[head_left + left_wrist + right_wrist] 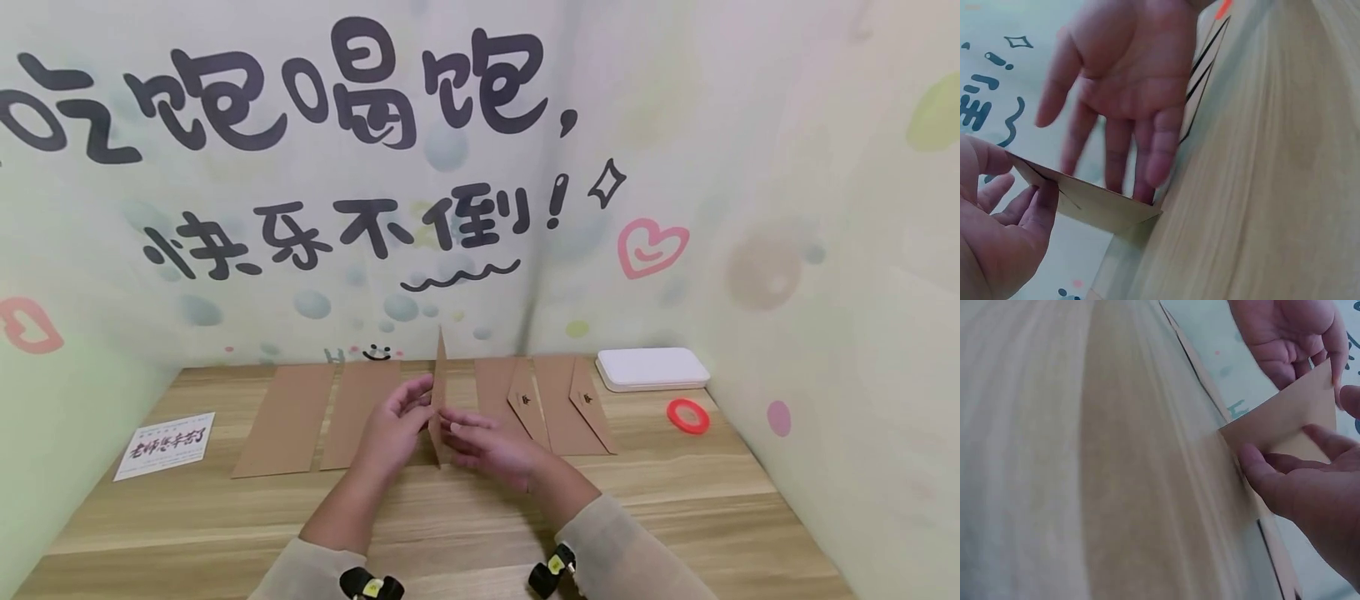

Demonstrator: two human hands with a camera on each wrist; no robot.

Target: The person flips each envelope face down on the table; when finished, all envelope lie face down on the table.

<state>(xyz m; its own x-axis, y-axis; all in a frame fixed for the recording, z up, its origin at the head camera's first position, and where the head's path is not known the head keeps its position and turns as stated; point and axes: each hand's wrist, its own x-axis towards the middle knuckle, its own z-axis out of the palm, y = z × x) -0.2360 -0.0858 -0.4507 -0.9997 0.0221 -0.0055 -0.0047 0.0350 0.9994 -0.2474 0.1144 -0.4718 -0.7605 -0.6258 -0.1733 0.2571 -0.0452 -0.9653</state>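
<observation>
A brown kraft-paper envelope (439,383) stands on edge, upright and seen nearly edge-on in the head view. My left hand (393,423) pinches it between thumb and fingers from the left. The left wrist view shows that grip close up, with the left hand (1007,219) at the envelope's (1100,209) edge. On the other side, my right hand (491,447) has its fingers extended against the paper. The right wrist view has the right hand's (1319,487) fingertips along the envelope's face (1288,415).
Two plain brown envelopes (283,421) lie flat to the left. Two more, flap side up (573,404), lie to the right. A white case (652,368) and a red ring-shaped roll (687,416) are at the far right. A printed card (167,446) lies far left.
</observation>
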